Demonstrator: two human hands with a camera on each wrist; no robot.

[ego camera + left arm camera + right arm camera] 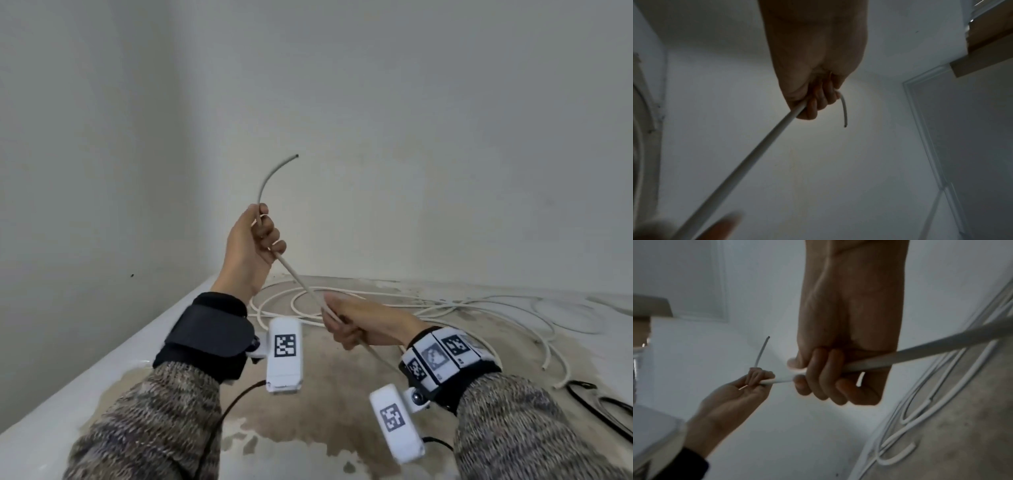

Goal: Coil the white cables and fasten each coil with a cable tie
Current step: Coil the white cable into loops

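Observation:
A white cable [297, 278] runs taut between my two hands above the table. My left hand [255, 240] is raised and grips it near its end, fingers curled round it; the free end [274, 171] curves up and right to a dark tip. My right hand [346, 325] grips the same cable lower down, just above the table. In the left wrist view the cable [756, 149] slants down from the left hand [813, 100]. The right wrist view shows the right hand [836, 379] wrapped round the cable [920, 350], with the left hand [754, 381] beyond.
More white cable [445, 306] lies in loose loops and tangles on the stained white table [308, 411], towards the back and right. A dark cable-like object [596, 407] lies at the right edge. Bare walls meet in a corner close behind the table.

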